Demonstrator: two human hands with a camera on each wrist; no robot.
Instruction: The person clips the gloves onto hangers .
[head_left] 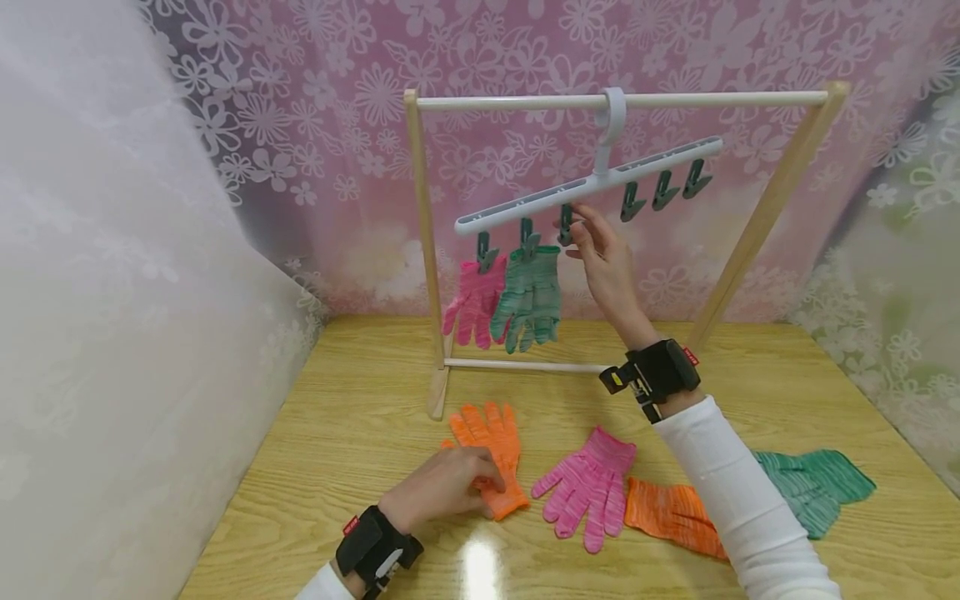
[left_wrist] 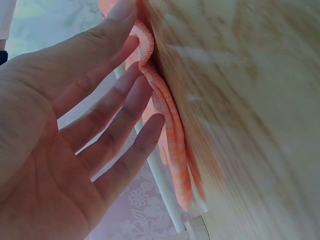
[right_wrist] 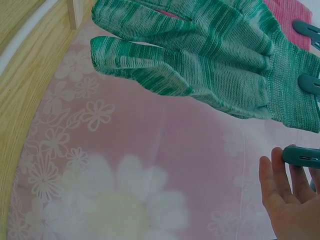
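My right hand (head_left: pixel 611 267) is raised to the white hanger (head_left: pixel 540 200) and holds a dark green clip (head_left: pixel 566 223), the third from the left. In the right wrist view, fingertips show behind that clip (right_wrist: pixel 302 156). A green glove (head_left: pixel 531 300) and a pink glove (head_left: pixel 476 304) hang from the two clips left of it. Low over the table, my left hand (head_left: pixel 442 487) is at the cuff of an orange glove (head_left: pixel 491 437) lying flat. The left wrist view shows its fingers (left_wrist: pixel 120 115) loosely spread, with tips right at the glove's edge (left_wrist: pixel 167 110).
A wooden rack (head_left: pixel 423 242) carries the tilted hanger on its top bar. Three more clips (head_left: pixel 663 192) hang on the hanger's right half. On the table (head_left: pixel 337 467) lie a pink glove (head_left: pixel 588 492), another orange glove (head_left: pixel 671 512) partly under the right sleeve, and a green glove (head_left: pixel 817 483).
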